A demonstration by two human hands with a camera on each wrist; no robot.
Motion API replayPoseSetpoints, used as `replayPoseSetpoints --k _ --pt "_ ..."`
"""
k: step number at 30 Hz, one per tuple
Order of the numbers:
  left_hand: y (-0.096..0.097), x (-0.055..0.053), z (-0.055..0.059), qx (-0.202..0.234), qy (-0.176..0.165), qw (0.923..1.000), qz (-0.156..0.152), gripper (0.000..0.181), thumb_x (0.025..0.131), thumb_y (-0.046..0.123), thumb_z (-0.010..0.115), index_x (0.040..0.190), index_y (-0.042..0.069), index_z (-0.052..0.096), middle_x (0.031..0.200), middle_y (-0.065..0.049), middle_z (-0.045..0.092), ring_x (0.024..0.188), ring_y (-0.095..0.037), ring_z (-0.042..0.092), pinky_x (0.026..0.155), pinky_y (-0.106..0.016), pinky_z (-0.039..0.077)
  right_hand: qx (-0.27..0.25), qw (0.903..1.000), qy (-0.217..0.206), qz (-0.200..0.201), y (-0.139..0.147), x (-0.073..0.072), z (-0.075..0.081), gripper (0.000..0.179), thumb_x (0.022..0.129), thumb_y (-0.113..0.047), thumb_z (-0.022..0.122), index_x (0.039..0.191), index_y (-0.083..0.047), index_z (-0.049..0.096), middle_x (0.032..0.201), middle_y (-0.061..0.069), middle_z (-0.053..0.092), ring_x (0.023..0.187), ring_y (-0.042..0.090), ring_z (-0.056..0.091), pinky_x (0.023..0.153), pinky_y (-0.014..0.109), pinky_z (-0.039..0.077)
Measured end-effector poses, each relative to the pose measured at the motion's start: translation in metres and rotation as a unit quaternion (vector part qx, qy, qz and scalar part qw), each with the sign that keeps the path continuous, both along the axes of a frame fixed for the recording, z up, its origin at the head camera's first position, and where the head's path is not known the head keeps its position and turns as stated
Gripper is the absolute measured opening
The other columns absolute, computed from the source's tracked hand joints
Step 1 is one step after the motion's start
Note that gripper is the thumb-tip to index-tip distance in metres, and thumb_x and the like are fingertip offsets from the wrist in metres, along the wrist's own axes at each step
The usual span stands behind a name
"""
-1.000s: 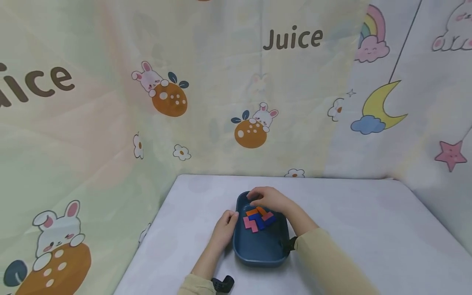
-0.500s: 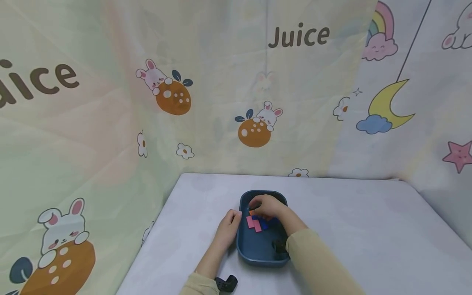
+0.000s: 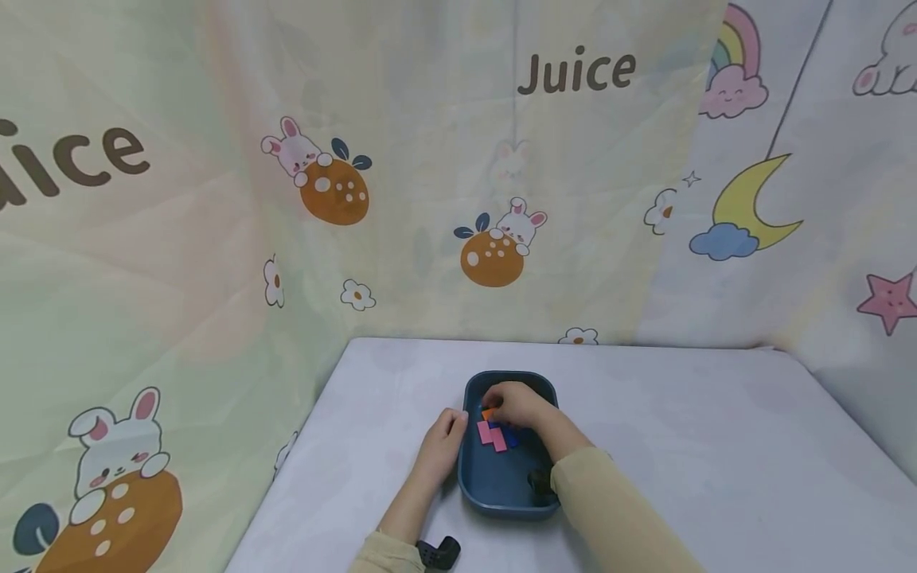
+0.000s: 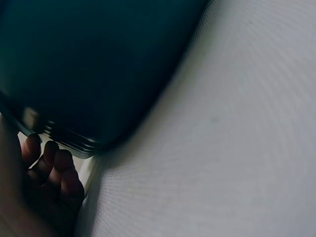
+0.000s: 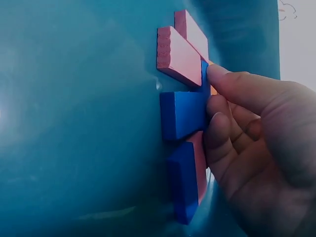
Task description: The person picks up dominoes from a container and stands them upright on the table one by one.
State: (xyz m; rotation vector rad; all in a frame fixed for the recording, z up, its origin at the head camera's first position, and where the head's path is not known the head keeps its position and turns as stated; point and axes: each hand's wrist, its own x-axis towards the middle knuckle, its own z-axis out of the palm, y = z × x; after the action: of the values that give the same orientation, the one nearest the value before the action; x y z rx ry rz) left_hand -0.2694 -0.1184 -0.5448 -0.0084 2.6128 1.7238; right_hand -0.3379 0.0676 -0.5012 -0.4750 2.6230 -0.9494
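A dark blue-green tray (image 3: 507,481) holds a cluster of flat coloured blocks. My left hand (image 3: 442,442) grips its left rim, thumb on top; in the left wrist view the fingers (image 4: 63,160) curl under the rim. Inside the tray, my right hand (image 3: 521,404) bends over the blocks, its thumb and fingertips round an orange block (image 3: 489,415) that they mostly hide. Beside these fingertips lie a stepped pink block (image 5: 183,57), a blue block (image 5: 183,113), and a further blue piece (image 5: 182,182) against a pink one (image 5: 198,165).
The tray stands on a white-covered table (image 3: 680,446). A printed cloth backdrop (image 3: 415,159) rises behind the table and along its left side. Black wrist cameras (image 3: 439,552) sit at both sleeves.
My right hand has come down from the tray's far rim onto the orange blocks, covering several pieces. The left hand stays on the rim. The view has shifted slightly.
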Motion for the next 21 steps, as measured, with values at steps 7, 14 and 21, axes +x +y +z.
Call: replayPoseSetpoints --k 7,14,21 --pt "-0.0009 0.0017 -0.0014 0.008 -0.004 1.0000 0.004 0.036 0.101 0.053 0.045 0.100 0.020 0.059 0.090 -0.001 0.057 0.091 -0.018 0.054 0.074 -0.033 0.041 0.011 0.9999 0.009 -0.003 -0.0016 -0.0007 -0.0026 0.022 0.092 -0.016 0.069 0.114 -0.012 0.071 0.101 0.005 0.068 0.068 0.017 0.061 0.063 0.030 0.055" --pt "-0.0015 0.0030 -0.0012 0.018 -0.005 0.9998 0.000 0.037 0.100 0.053 0.046 0.102 0.019 0.060 0.090 -0.001 0.058 0.091 -0.018 0.055 0.074 -0.033 0.042 0.024 0.9996 0.013 0.008 -0.0029 -0.0008 -0.0025 0.018 0.092 -0.019 0.070 0.108 -0.013 0.072 0.097 0.004 0.066 0.066 0.016 0.061 0.062 0.029 0.055" --pt "-0.0003 0.0022 0.0030 0.015 -0.006 0.9999 -0.004 0.038 0.101 0.052 0.045 0.103 0.018 0.060 0.093 -0.002 0.060 0.091 -0.019 0.055 0.074 -0.034 0.043 0.036 0.9990 0.025 -0.005 -0.0018 -0.0003 0.0024 0.014 0.095 -0.017 0.066 0.106 -0.012 0.072 0.090 0.003 0.064 0.064 0.015 0.061 0.061 0.028 0.054"
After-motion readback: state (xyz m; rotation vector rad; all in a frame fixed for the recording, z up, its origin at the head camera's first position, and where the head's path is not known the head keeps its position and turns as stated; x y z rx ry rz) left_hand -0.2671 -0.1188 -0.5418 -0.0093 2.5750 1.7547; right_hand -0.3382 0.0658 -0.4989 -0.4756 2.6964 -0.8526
